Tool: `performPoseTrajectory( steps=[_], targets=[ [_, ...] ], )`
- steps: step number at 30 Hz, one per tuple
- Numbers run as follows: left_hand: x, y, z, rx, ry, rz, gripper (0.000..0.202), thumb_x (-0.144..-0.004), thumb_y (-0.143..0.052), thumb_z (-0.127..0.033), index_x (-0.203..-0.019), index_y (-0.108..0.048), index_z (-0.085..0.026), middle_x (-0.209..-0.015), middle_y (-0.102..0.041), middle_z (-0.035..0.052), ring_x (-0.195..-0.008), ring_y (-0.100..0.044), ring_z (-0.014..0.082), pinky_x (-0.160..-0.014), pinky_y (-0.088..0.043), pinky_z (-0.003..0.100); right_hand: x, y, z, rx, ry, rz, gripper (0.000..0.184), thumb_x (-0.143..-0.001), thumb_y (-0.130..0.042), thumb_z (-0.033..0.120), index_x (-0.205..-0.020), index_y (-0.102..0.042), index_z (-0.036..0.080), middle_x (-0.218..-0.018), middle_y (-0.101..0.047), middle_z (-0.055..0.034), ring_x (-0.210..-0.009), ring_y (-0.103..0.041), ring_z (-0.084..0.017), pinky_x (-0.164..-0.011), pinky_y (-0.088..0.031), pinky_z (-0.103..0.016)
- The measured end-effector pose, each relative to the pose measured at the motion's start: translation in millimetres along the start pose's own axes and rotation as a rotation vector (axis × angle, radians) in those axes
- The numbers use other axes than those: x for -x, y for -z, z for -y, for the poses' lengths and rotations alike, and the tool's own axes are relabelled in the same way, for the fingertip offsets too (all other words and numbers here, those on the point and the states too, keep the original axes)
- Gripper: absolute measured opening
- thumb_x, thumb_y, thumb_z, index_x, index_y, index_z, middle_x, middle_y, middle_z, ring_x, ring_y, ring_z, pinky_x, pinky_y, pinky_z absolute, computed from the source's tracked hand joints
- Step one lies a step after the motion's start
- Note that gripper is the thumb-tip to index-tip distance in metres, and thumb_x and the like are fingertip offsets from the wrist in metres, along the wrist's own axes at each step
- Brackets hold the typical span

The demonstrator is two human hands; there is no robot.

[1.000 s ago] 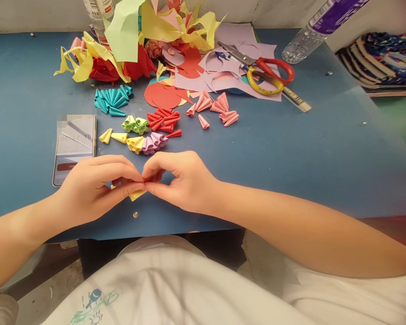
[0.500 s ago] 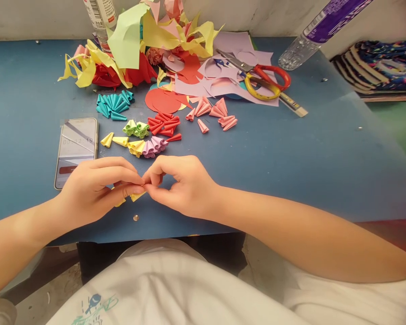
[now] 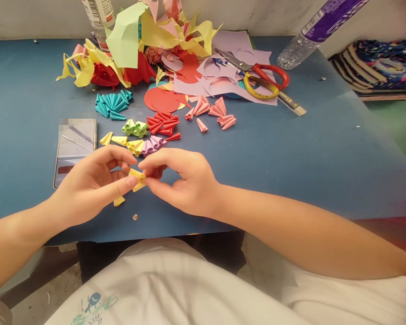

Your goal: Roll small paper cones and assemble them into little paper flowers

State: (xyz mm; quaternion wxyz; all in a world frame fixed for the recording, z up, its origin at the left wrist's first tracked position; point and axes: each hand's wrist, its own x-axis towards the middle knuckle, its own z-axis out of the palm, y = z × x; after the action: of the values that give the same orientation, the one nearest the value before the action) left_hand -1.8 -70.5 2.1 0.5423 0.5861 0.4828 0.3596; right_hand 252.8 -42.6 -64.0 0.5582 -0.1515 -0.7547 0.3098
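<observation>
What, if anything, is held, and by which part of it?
A small curled yellow paper piece: the right hand pinches its right end. The left hand has its thumb against the left side; whether it grips too is unclear.

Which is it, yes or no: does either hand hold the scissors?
No, the scissors lie on purple paper, away from the left hand and right hand.

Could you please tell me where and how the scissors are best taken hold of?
Best, I think, by the looped red handle and yellow handle, the right hand coming from the near right side. The scissors lie with the loops toward that side, while the metal blades point away to the left.
</observation>
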Motion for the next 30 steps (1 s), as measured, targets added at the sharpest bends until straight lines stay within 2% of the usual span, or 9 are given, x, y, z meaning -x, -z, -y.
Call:
performPoseTrajectory(
  steps=[3, 6, 9, 13, 16, 19, 22, 25, 30],
  targets=[
    [-1, -2.6, -2, 0.147, 0.087, 0.001, 0.038, -0.093, -0.12, -0.03, -0.117, -0.091, -0.027, -0.121, -0.084, 0.005, -0.117, -0.082, 0.025, -0.091, -0.075, 0.032, 1, -2, -3, 0.028, 0.087, -0.045, 0.02, -0.119, -0.078, 0.005, -0.128, -0.085, 0.022, -0.113, -0.09, -0.0014, -0.102, -0.087, -0.013, -0.097, -0.075, -0.025],
    [-2, -2.6, -1, 0.248, 0.151, 0.029, 0.045, -0.09, -0.122, -0.025, -0.122, -0.09, -0.028, -0.129, -0.087, 0.0034, -0.12, -0.086, 0.0246, -0.092, -0.077, 0.03, 1, -3, -4, 0.035, 0.083, -0.027, 0.017, -0.12, -0.076, 0.008, -0.124, -0.083, 0.024, -0.115, -0.09, -0.0016, -0.107, -0.088, -0.016, -0.098, -0.077, -0.029],
    [-1, -1.7, -2, 0.296, 0.217, 0.088, 0.045, -0.088, -0.122, -0.017, -0.12, -0.091, -0.025, -0.12, -0.092, 0.0024, -0.111, -0.089, 0.0224, -0.085, -0.075, 0.025, 1, -4, -7, 0.044, 0.119, -0.068, 0.013, -0.118, -0.079, 0.009, -0.12, -0.082, 0.022, -0.114, -0.091, -0.0031, -0.105, -0.088, -0.016, -0.097, -0.077, -0.028],
    [4, 0.4, -1, 0.281, 0.176, 0.161, 0.028, -0.1, -0.112, -0.01, -0.12, -0.1, -0.025, -0.109, -0.094, 0.0014, -0.095, -0.083, 0.0138, -0.067, -0.063, 0.013, 2, -5, -9, 0.074, 0.149, -0.071, 0.011, -0.118, -0.081, 0.013, -0.12, -0.083, 0.024, -0.118, -0.095, -0.0039, -0.108, -0.092, -0.017, -0.098, -0.077, -0.029],
    [5, 1.7, 1, 0.251, 0.165, 0.135, 0.023, -0.105, -0.108, -0.011, -0.121, -0.103, -0.027, -0.109, -0.097, 0.0014, -0.099, -0.088, 0.0141, -0.075, -0.067, 0.012, 3, -5, -7, 0.121, 0.135, -0.075, 0.016, -0.119, -0.076, 0.009, -0.12, -0.083, 0.023, -0.113, -0.095, -0.0019, -0.103, -0.092, -0.015, -0.1, -0.077, -0.026],
    [4, 1.2, 1, 0.203, 0.216, 0.116, 0.02, -0.102, -0.114, -0.026, -0.119, -0.103, -0.025, -0.1, -0.095, 0.003, -0.094, -0.088, 0.0161, -0.075, -0.067, 0.014, 2, -5, -3, 0.171, 0.173, -0.101, 0.015, -0.12, -0.075, 0.003, -0.12, -0.083, 0.016, -0.106, -0.093, -0.0026, -0.095, -0.087, -0.011, -0.098, -0.074, -0.019],
    [1, -2.5, -5, 0.162, 0.284, 0.098, 0.035, -0.091, -0.122, -0.041, -0.113, -0.101, -0.023, -0.098, -0.094, 0.0068, -0.093, -0.09, 0.0238, -0.076, -0.071, 0.024, -1, -4, 0, 0.205, 0.216, -0.093, 0.015, -0.124, -0.073, 0.002, -0.12, -0.079, 0.015, -0.105, -0.091, -0.0024, -0.094, -0.086, -0.01, -0.096, -0.074, -0.019],
    [0, -8.6, -15, 0.15, 0.341, 0.068, 0.037, -0.087, -0.123, -0.045, -0.106, -0.099, -0.024, -0.099, -0.096, 0.0083, -0.095, -0.094, 0.0292, -0.086, -0.078, 0.034, -5, -2, 1, 0.177, 0.258, -0.049, 0.023, -0.124, -0.072, -0.003, -0.116, -0.075, 0.018, -0.105, -0.089, -0.0006, -0.097, -0.086, -0.01, -0.1, -0.076, -0.021],
    [2, -13.6, -29, 0.131, 0.396, 0.052, 0.036, -0.087, -0.121, -0.049, -0.099, -0.096, -0.025, -0.097, -0.096, 0.0091, -0.096, -0.096, 0.0322, -0.086, -0.078, 0.036, -6, 1, 0, 0.161, 0.296, 0.006, 0.021, -0.123, -0.075, -0.005, -0.118, -0.082, 0.014, -0.113, -0.09, -0.0052, -0.101, -0.086, -0.009, -0.101, -0.076, -0.019]
  ],
)
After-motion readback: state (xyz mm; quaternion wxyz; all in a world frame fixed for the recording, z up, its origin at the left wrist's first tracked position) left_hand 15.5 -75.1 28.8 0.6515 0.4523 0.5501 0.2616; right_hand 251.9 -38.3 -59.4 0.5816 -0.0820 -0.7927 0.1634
